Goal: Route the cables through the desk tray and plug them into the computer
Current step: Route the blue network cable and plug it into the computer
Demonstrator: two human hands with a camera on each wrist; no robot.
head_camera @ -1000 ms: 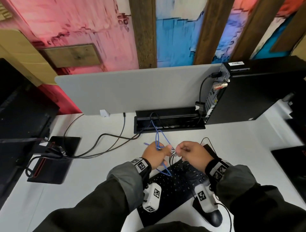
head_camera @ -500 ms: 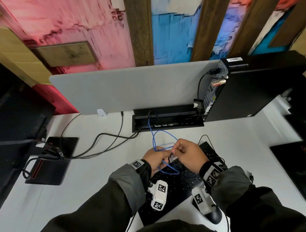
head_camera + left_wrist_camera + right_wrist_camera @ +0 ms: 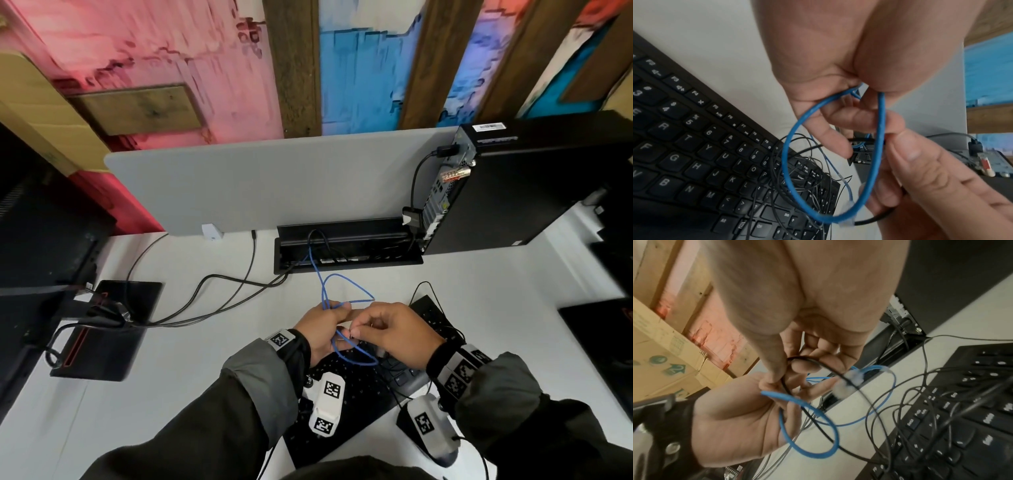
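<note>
A blue cable point(image 3: 346, 291) rises out of the black desk tray point(image 3: 376, 236) and ends in loose loops over the keyboard point(image 3: 342, 411). My left hand point(image 3: 339, 318) grips those blue loops point(image 3: 789, 146) between thumb and fingers. Its clear plug point(image 3: 846, 382) hangs free below the hands. My right hand point(image 3: 363, 334) meets the left and pinches a thin black cable point(image 3: 785, 386) between thumb and forefinger point(image 3: 777, 369). The black computer point(image 3: 520, 192) stands at the back right, its port side facing the tray.
Thin black wires point(image 3: 797, 170) lie tangled on the keyboard's right end. Black cables point(image 3: 212, 291) run from the tray to a monitor stand point(image 3: 102, 329) on the left. A grey divider panel point(image 3: 274, 181) closes the desk's back edge.
Both hands have stayed together over the keyboard. The blue loop between them and the tray has spread wider, and the right hand has shifted its pinch slightly.
</note>
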